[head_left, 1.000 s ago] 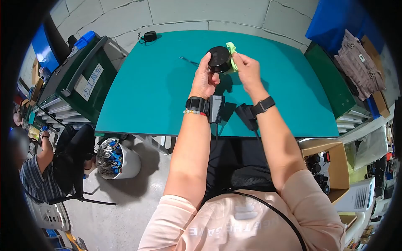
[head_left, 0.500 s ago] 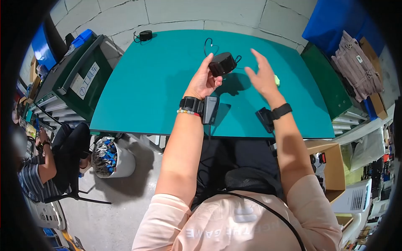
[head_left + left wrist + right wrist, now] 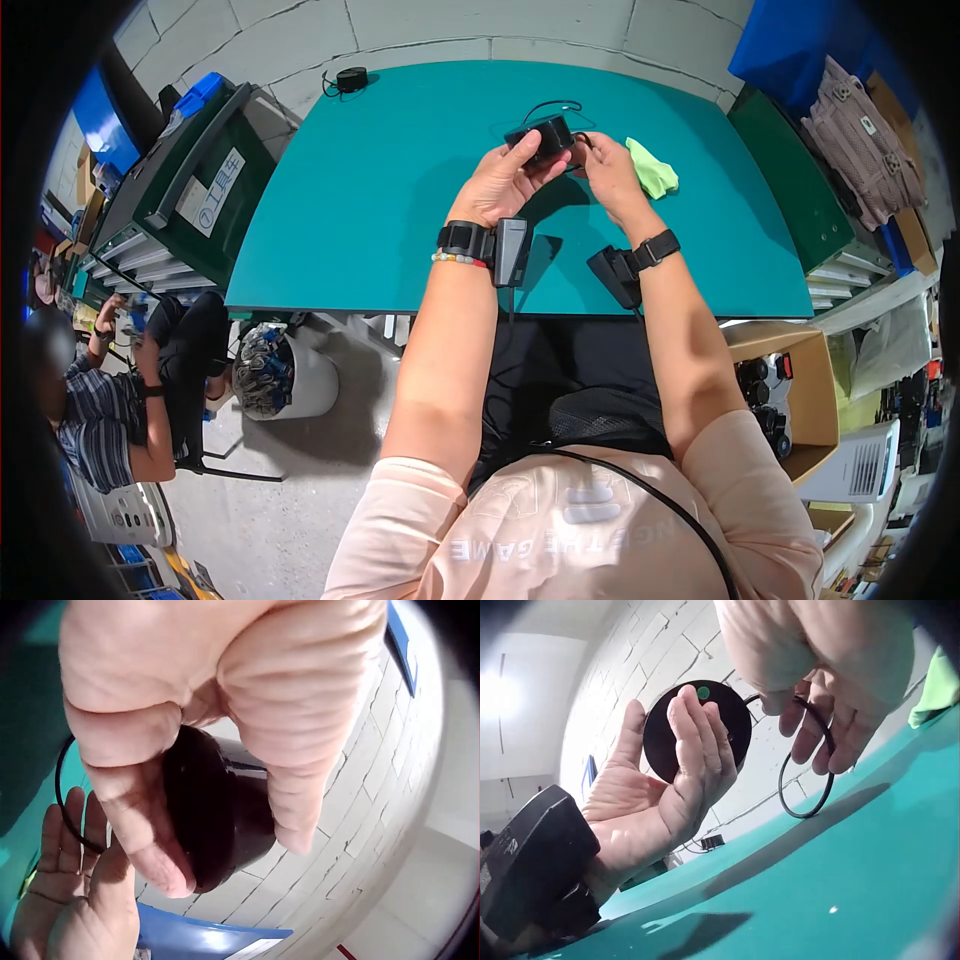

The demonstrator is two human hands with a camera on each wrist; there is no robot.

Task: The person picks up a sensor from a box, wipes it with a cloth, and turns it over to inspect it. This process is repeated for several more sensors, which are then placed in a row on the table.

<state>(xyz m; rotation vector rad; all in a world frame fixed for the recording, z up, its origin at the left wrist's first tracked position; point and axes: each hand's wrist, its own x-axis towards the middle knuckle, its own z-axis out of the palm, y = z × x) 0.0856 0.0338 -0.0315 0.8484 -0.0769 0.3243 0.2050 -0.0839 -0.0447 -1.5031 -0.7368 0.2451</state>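
Observation:
The left hand (image 3: pixel 503 178) grips a round, glossy black device (image 3: pixel 553 138) above the green table, thumb on one side and fingers on the other. In the right wrist view the device (image 3: pixel 660 739) shows a flat face with a small green dot. A black cable (image 3: pixel 829 742) runs from it in a loop, and the right hand (image 3: pixel 832 667) pinches the cable close to the device. A crumpled light green cloth (image 3: pixel 652 168) lies on the table to the right of the right hand.
A second small black object with a cable (image 3: pixel 351 79) sits at the table's back left corner. Tool cabinets (image 3: pixel 190 190) flank the table (image 3: pixel 400 200). An open cardboard box (image 3: pixel 815 400) stands at the right, a white bin (image 3: pixel 315 382) below left, and another person (image 3: pixel 115 420) sits at far left.
The right hand let go of the cloth, which now lies on the table, then came back to the device and took hold of its cable. The left hand has turned the device.

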